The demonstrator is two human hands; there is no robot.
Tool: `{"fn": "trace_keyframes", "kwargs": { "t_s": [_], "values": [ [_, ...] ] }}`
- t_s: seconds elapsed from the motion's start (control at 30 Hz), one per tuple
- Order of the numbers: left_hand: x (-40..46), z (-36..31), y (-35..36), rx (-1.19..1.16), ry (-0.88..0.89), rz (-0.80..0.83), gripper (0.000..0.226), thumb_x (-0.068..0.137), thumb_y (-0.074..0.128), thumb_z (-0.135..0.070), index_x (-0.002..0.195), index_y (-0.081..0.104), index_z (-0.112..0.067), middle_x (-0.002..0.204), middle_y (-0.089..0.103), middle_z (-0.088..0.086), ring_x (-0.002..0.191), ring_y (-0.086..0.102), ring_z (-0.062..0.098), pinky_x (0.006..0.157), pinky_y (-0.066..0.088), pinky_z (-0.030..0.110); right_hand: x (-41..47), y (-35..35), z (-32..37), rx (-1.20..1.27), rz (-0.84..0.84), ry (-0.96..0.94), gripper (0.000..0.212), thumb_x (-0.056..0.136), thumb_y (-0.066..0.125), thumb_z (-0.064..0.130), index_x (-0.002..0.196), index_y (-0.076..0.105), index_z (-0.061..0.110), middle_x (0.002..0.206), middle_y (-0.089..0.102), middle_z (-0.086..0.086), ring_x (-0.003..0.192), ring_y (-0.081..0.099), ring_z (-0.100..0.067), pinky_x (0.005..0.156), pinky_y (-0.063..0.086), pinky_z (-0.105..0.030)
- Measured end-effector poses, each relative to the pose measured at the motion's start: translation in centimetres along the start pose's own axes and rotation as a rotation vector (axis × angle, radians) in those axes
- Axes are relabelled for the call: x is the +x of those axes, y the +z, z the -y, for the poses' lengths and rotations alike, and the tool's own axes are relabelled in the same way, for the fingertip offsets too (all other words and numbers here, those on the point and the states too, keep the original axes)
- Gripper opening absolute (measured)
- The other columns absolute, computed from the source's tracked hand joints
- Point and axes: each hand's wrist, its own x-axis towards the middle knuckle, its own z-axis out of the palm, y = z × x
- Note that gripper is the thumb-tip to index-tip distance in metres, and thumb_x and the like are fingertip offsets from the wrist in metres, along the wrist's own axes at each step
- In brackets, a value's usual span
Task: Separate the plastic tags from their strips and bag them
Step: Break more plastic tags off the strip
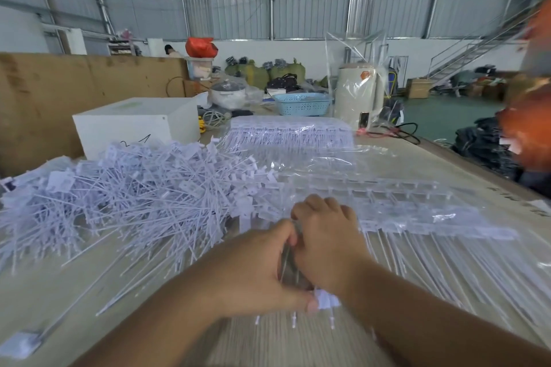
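On the table [89, 292], I see my left hand [262, 271] and right hand [325, 244] pressed together, clamping a blurred bundle of thin white tags [290, 265] between them.

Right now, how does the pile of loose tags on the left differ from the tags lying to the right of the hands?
The loose tag pile is a tangled heap with tags pointing every way; the tags on strips lie flat in ordered parallel rows. The pile stands higher, while the strips spread low across the table. Neither hand touches the pile; the left hand and right hand work at the strips' near end. Both are pale translucent plastic.
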Motion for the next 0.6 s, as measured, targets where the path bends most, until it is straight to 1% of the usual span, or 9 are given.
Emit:
{"fn": "trace_keyframes", "kwargs": {
  "t_s": [0.07, 0.13, 0.2, 0.27, 0.33, 0.4, 0.47, 0.5, 0.6],
  "values": [
    [0.1, -0.2, 0.4, 0.044, -0.001, -0.007, 0.054, 0.056, 0.066, -0.072, 0.095, 0.038, -0.048, 0.072, 0.055, -0.022, 0.057, 0.048, -0.008, 0.051, 0.032, 0.024, -0.4, 0.4, -0.1, 0.018, -0.015, 0.072, 0.036, 0.081, 0.043, 0.034, 0.113, 0.056, 0.022, 0.112, 0.051, 0.003, 0.110, 0.046, -0.023, 0.096, 0.030, -0.038],
    [0.3, 0.0, 0.5, 0.036, -0.031, -0.052, 0.044, 0.060, 0.067, -0.069, 0.088, 0.048, -0.042, 0.070, 0.057, -0.021, 0.058, 0.050, -0.006, 0.053, 0.035, 0.023, -0.1, 0.0, -0.2, -0.007, -0.101, 0.076, 0.039, 0.081, 0.041, 0.031, 0.113, 0.059, 0.018, 0.113, 0.055, 0.001, 0.110, 0.048, -0.024, 0.097, 0.031, -0.039],
    [0.5, 0.2, 0.7, 0.029, -0.039, -0.088, 0.032, 0.068, 0.070, -0.063, 0.076, 0.056, -0.035, 0.067, 0.058, -0.024, 0.056, 0.052, -0.006, 0.053, 0.036, 0.021, 0.1, -0.7, -0.5, 0.050, -0.241, 0.046, 0.031, 0.081, 0.049, 0.019, 0.109, 0.063, 0.015, 0.109, 0.059, -0.001, 0.105, 0.050, -0.024, 0.095, 0.034, -0.039],
    [0.5, 0.0, 1.0, -0.003, -0.004, -0.097, 0.029, 0.072, 0.068, -0.061, 0.077, 0.059, -0.034, 0.065, 0.057, -0.029, 0.054, 0.051, -0.007, 0.052, 0.034, 0.019, -0.3, -2.1, -1.0, 0.236, -0.320, 0.017, 0.020, 0.082, 0.054, 0.010, 0.098, 0.066, 0.014, 0.097, 0.063, 0.000, 0.094, 0.055, -0.022, 0.087, 0.041, -0.038],
    [0.5, -0.5, 1.4, 0.007, 0.044, -0.108, 0.034, 0.070, 0.063, -0.066, 0.089, 0.060, -0.038, 0.068, 0.056, -0.029, 0.056, 0.050, -0.009, 0.051, 0.033, 0.019, -1.1, -4.0, -1.9, 0.408, -0.158, -0.048, 0.013, 0.083, 0.056, 0.011, 0.080, 0.063, 0.021, 0.075, 0.060, 0.008, 0.073, 0.056, -0.013, 0.070, 0.048, -0.037],
    [0.6, -0.7, 1.8, 0.048, 0.077, -0.091, 0.042, 0.069, 0.062, -0.068, 0.102, 0.059, -0.042, 0.067, 0.055, -0.022, 0.057, 0.049, -0.010, 0.051, 0.030, 0.018, -1.8, -6.1, -2.6, 0.387, 0.222, -0.071, 0.012, 0.083, 0.058, 0.022, 0.070, 0.059, 0.023, 0.065, 0.057, 0.009, 0.061, 0.053, -0.003, 0.059, 0.045, -0.027],
    [0.9, -0.8, 2.2, 0.064, 0.082, -0.058, 0.042, 0.072, 0.065, -0.062, 0.109, 0.058, -0.042, 0.064, 0.053, -0.018, 0.056, 0.047, -0.010, 0.052, 0.030, 0.017, -2.1, -7.2, -2.9, 0.173, 0.551, -0.097, 0.013, 0.082, 0.062, 0.032, 0.075, 0.063, 0.021, 0.074, 0.062, 0.005, 0.068, 0.058, -0.006, 0.059, 0.043, -0.024],
    [1.0, -0.9, 2.3, 0.061, 0.083, -0.053, 0.038, 0.074, 0.065, -0.057, 0.108, 0.057, -0.042, 0.064, 0.052, -0.017, 0.058, 0.047, -0.009, 0.054, 0.031, 0.018, -2.2, -7.2, -2.8, 0.069, 0.637, -0.116, 0.015, 0.081, 0.065, 0.033, 0.081, 0.064, 0.018, 0.082, 0.065, 0.000, 0.076, 0.061, -0.011, 0.064, 0.046, -0.027],
    [1.2, -0.8, 2.4, 0.065, 0.078, -0.068, 0.030, 0.078, 0.061, -0.050, 0.106, 0.054, -0.043, 0.066, 0.055, -0.016, 0.060, 0.049, -0.007, 0.055, 0.033, 0.018, -2.3, -6.5, -2.5, 0.021, 0.681, -0.115, 0.019, 0.080, 0.068, 0.026, 0.094, 0.065, 0.014, 0.097, 0.066, -0.005, 0.089, 0.063, -0.019, 0.077, 0.050, -0.036]
  ]
}}
